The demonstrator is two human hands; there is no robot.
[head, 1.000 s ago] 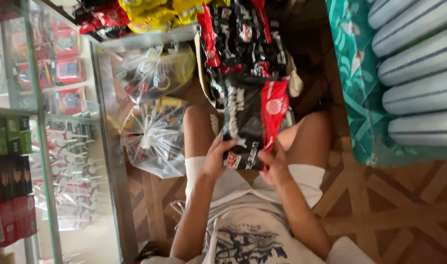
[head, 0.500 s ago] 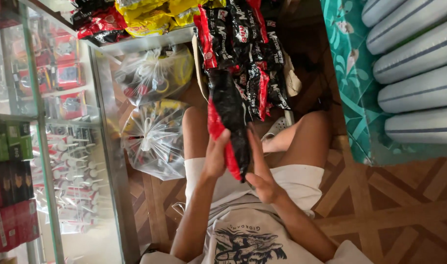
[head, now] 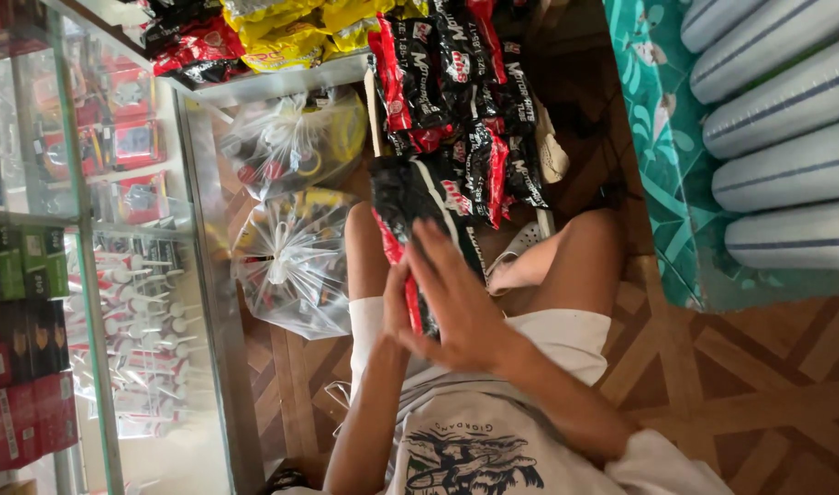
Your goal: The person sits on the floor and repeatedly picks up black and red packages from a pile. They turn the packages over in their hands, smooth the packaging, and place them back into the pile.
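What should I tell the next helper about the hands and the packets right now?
Left hand: grips the lower edge of a black-and-red packet, thumb side showing.
Right hand: laid flat over the packet's front, fingers spread.
Packet: held upright above the lap, in front of the hanging packet strips.
Nearby: two tied clear bags on the floor by the glass cabinet.
Done: one packet is in both hands, apart from the strips.
Left: the strips still hang; whether the packet is opened cannot be seen.
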